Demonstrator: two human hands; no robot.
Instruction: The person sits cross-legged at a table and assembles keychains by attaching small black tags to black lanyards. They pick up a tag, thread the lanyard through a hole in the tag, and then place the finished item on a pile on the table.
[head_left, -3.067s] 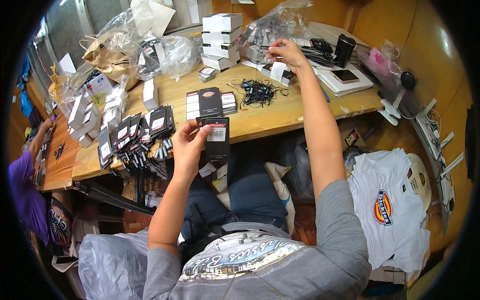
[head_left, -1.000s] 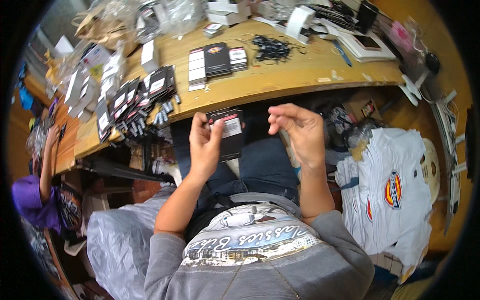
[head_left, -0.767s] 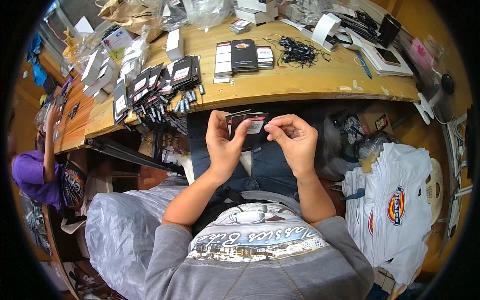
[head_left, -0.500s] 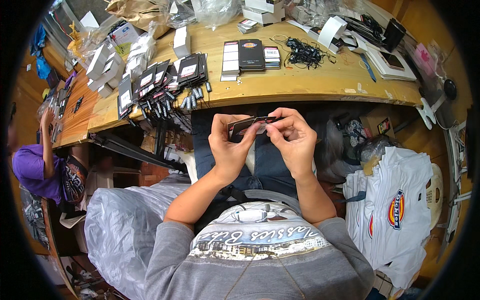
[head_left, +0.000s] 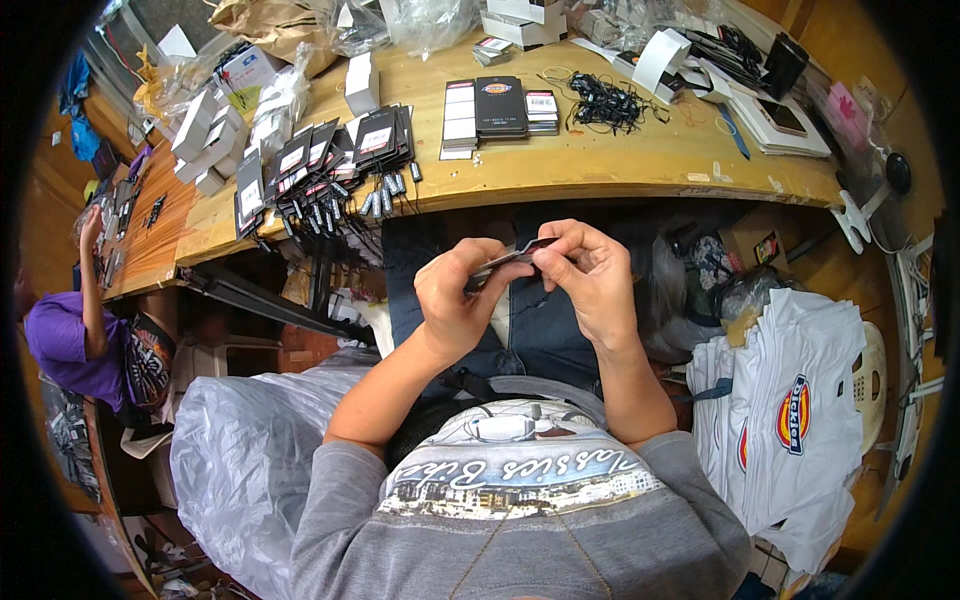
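Observation:
Black hang tags (head_left: 492,267) are held over my lap, just in front of the table edge, and show almost edge-on. My left hand (head_left: 455,297) is closed on their left end, thumb along the near side. My right hand (head_left: 592,285) pinches the right end between thumb and fingertips, where a dark piece with a bit of red shows. How many tags are held, and whether a cord is among them, I cannot tell. Beyond my hands on the table lie a stack of black tags (head_left: 500,108), a white card stack (head_left: 458,118) and a smaller label stack (head_left: 541,112).
Black tags with cords (head_left: 378,140) overhang the table edge at left. Tangled black cords (head_left: 606,105) lie right of the stacks, with a phone (head_left: 783,118) farther right. White shirts (head_left: 775,430) are piled at my right, a plastic bag (head_left: 240,470) at my left. A purple-sleeved person (head_left: 65,335) works far left.
The tags have tilted from showing a broad face to nearly edge-on. My left hand has turned and its fingers have curled in more; my right hand has barely moved.

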